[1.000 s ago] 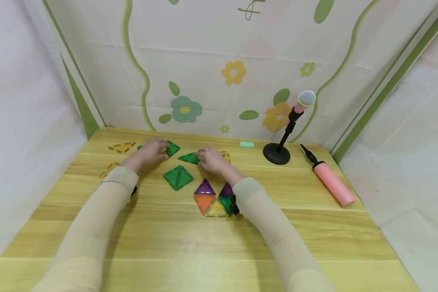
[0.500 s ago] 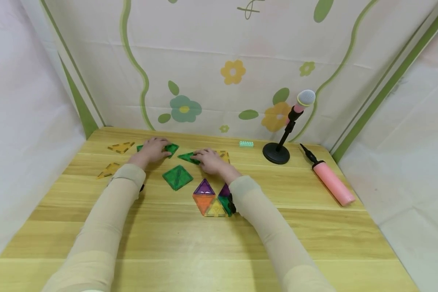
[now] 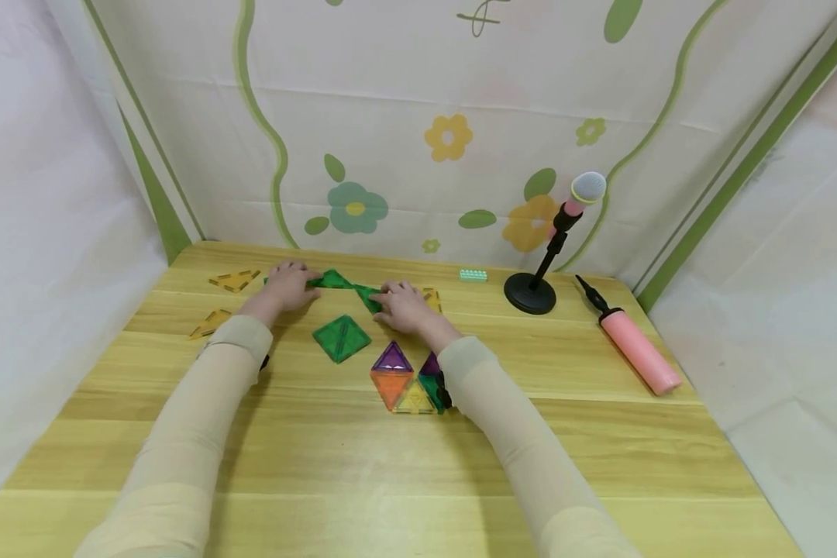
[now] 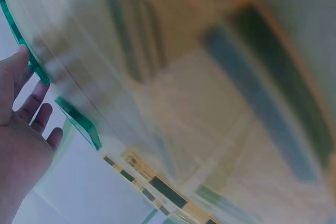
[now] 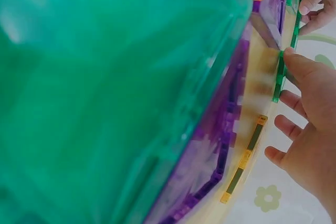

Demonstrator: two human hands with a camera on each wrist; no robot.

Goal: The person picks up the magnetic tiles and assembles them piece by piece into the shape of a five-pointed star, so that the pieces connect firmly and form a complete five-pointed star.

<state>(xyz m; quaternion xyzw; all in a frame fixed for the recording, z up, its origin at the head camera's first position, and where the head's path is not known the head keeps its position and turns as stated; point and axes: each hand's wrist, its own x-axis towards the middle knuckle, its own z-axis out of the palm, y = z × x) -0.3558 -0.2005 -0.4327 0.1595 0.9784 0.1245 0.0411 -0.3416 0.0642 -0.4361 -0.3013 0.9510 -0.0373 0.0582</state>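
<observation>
Swung round since the earlier frame, the right green triangle (image 3: 367, 297) appears to touch the left green triangle (image 3: 332, 280) at upper centre, and we see left hand (image 3: 288, 288) and right hand (image 3: 406, 307) apart, each pinching its own, where uneven pushing could skew them.

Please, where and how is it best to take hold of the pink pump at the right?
I would grip the pink pump around the middle, from above, with the nearer right hand. It lies on its side, its barrel straight, round and free of other things, while the thin black nozzle points to the back and looks a poorer hold.
</observation>
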